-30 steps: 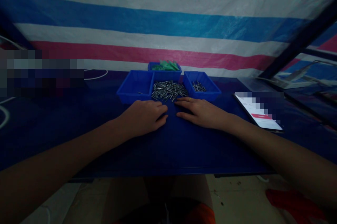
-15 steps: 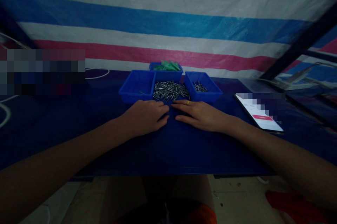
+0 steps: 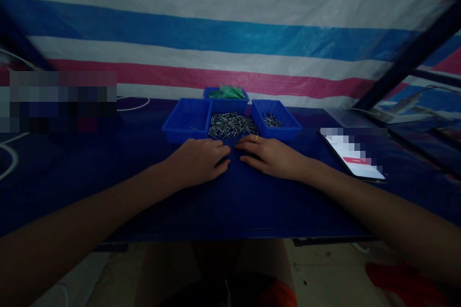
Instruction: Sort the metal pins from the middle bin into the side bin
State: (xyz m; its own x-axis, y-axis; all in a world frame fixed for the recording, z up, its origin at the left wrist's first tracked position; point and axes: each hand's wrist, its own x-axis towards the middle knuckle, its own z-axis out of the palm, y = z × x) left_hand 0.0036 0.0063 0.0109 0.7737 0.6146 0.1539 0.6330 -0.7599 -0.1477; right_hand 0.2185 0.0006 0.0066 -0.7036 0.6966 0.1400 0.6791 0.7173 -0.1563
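My left hand (image 3: pixel 203 160) rests on the dark blue table (image 3: pixel 230 211), fingers loosely curved and apart from the thumb, with nothing seen in it. Opposite it lies my right hand (image 3: pixel 272 155), wearing a ring, its fingers spread and holding nothing. Just beyond the fingertips is a pile of small metal pieces (image 3: pixel 232 124), thin like rivets or nails. Left of the pile stands a blue bin (image 3: pixel 185 134) with a thin piece or two inside. On the right, another blue bin (image 3: pixel 283 131) holds more metal pieces (image 3: pixel 272 119).
Behind the pile, a third blue bin (image 3: pixel 228 104) contains green items (image 3: pixel 230 92). A lit phone (image 3: pixel 360 165) lies to the right. White cables (image 3: pixel 133 107) run along the left. A striped sheet (image 3: pixel 230 33) hangs behind the table.
The view has shifted very slightly. Both hands stay in nearly the same place, and the fingers of the right hand look a little more bent.
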